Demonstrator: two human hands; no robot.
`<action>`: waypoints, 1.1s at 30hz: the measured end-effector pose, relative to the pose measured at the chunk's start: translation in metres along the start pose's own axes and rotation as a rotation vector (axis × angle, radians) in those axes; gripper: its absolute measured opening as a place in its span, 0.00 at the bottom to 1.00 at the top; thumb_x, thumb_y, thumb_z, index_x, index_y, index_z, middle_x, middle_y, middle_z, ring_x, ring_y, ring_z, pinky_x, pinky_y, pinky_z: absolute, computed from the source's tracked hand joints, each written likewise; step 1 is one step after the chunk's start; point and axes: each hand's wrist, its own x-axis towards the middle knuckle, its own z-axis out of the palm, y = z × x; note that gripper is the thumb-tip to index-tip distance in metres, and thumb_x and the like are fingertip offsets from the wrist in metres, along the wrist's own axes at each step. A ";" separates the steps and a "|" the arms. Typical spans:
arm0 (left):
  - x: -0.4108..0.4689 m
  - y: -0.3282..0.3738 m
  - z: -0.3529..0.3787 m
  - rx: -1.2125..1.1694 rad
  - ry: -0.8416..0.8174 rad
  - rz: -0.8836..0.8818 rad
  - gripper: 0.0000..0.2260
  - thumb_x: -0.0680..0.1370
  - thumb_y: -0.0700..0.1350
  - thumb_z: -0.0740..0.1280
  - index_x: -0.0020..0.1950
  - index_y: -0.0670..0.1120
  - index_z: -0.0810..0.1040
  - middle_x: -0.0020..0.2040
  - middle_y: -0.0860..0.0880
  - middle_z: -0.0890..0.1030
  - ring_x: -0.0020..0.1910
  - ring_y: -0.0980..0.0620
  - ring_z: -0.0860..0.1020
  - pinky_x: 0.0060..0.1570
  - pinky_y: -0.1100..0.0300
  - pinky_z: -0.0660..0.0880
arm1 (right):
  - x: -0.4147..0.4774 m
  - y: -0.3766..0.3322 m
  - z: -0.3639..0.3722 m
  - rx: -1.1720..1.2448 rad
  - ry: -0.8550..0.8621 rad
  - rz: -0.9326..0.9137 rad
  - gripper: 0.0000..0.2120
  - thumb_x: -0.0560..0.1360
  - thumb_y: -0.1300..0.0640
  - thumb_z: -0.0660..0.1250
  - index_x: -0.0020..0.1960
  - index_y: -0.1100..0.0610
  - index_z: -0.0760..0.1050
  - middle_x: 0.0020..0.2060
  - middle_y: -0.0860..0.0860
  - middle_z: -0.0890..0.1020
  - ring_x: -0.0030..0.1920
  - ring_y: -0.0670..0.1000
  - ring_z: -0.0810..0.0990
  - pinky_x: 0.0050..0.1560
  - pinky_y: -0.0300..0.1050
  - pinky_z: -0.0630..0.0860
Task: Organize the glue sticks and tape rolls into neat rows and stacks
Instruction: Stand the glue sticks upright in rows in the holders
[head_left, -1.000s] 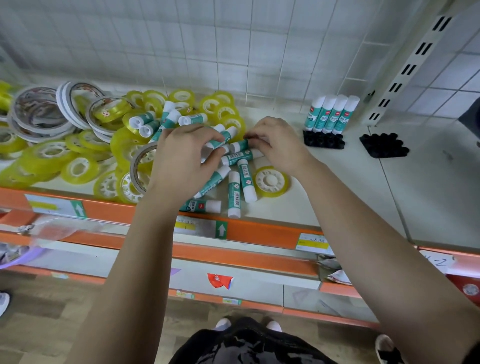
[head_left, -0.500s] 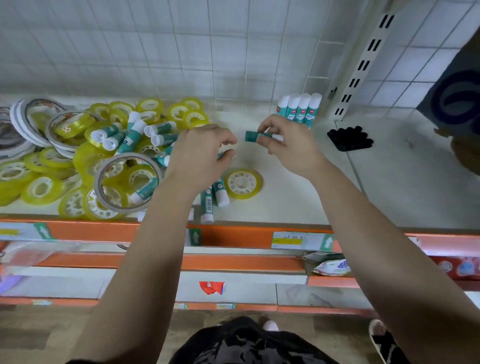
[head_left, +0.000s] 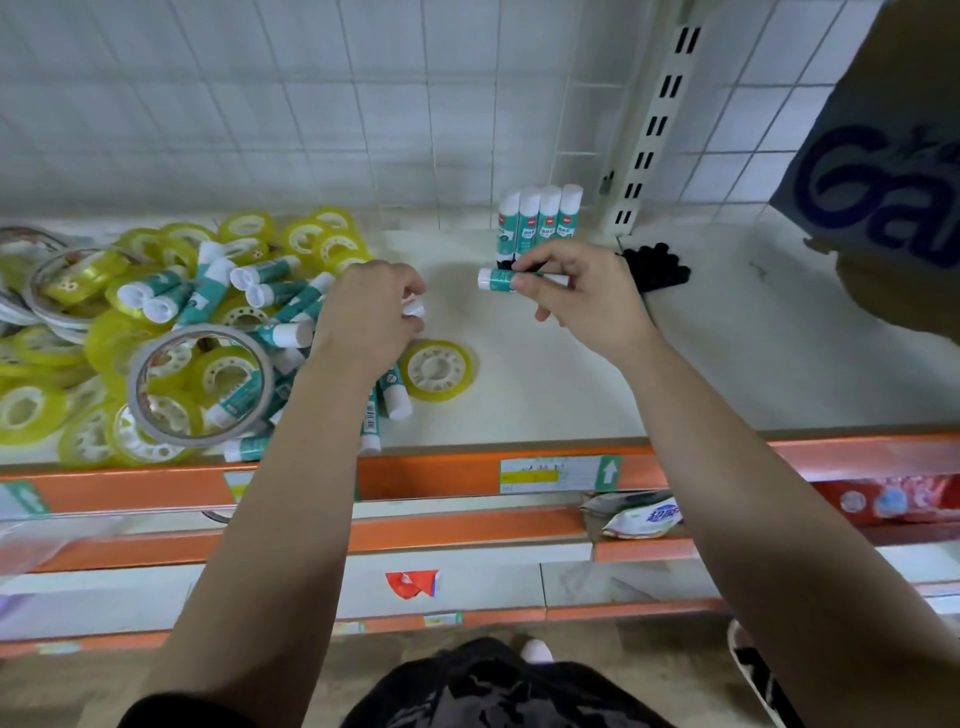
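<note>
Both hands are up over the shelf (head_left: 571, 384). The right hand (head_left: 582, 296) pinches a glue stick (head_left: 498, 279) between thumb and fingertips and holds it level, clear of the shelf, with its white end pointing to nine o'clock. Just behind it, at twelve o'clock, a row (head_left: 540, 218) of four sticks stands upright against the wire back, and a black holder (head_left: 654, 267) sits at three o'clock from the hand. The left hand (head_left: 369, 317) is curled tight round a second stick (head_left: 414, 310); only its white end pokes out on the three o'clock side. From that hand's nine o'clock spreads the pile (head_left: 260, 291), sticks tangled among yellow rolls (head_left: 31, 410), with a big grey ring (head_left: 200, 384) lying at eight o'clock. One tape roll (head_left: 436, 370) lies flat alone at five o'clock, between the forearms.
</note>
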 end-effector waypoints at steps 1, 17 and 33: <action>0.001 0.000 0.001 -0.001 0.001 -0.005 0.14 0.74 0.40 0.72 0.59 0.44 0.81 0.55 0.44 0.82 0.54 0.45 0.79 0.57 0.50 0.75 | 0.000 0.001 -0.001 0.010 0.007 0.006 0.04 0.73 0.57 0.74 0.47 0.54 0.81 0.40 0.53 0.85 0.28 0.50 0.80 0.32 0.35 0.70; 0.005 0.022 -0.002 -0.491 0.236 0.088 0.15 0.74 0.43 0.74 0.60 0.42 0.81 0.60 0.47 0.78 0.43 0.52 0.83 0.51 0.68 0.76 | -0.004 0.000 -0.020 -0.054 0.057 0.118 0.05 0.74 0.54 0.70 0.40 0.48 0.81 0.31 0.34 0.79 0.33 0.38 0.75 0.42 0.39 0.72; 0.023 0.047 0.000 -0.749 0.105 0.047 0.07 0.75 0.45 0.74 0.43 0.58 0.81 0.39 0.59 0.83 0.43 0.54 0.82 0.47 0.48 0.82 | 0.005 0.001 -0.040 0.114 0.050 0.048 0.03 0.73 0.60 0.71 0.46 0.58 0.80 0.39 0.46 0.81 0.36 0.47 0.75 0.41 0.45 0.73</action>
